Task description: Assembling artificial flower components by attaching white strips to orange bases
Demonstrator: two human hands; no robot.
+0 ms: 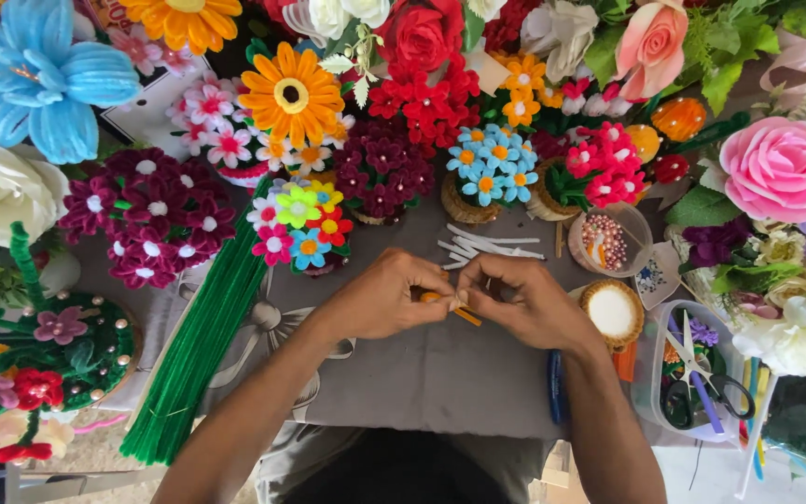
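Orange chenille stem (464,315): this short fuzzy piece sits at the centre of the head view, pinched between both hands just above the grey cloth (440,373) that covers the table. The left hand (380,299) closes thumb and forefinger on the stem's near end; the remaining fingers curl inward. The right hand (529,303) closes its fingertips on the same stem together with a pale strip, at the point where the two hands meet. The exact shape of the joint is too small to read.

Step in hand, as judged: a winding or twisting stage, with pale material being worked onto the orange piece. The next move calls for a steady pinch from one hand while the other turns, keeping the short stem from slipping out of the fingertips.

Surroundings, same view:
- Loose white stems (492,245) lie just beyond the hands.
- A bundle of green stems (202,345) runs diagonally beside the left forearm.
- A small bowl of beads (608,241) and a round woven base with white filling (613,313) stand near the right hand.
- A clear tub with scissors (701,383) stands beside the right forearm.
- Finished flower pots, including a blue cluster (489,173), ring the work area.

Obstructions: the bowl and the woven base crowd the right hand's outward reach.
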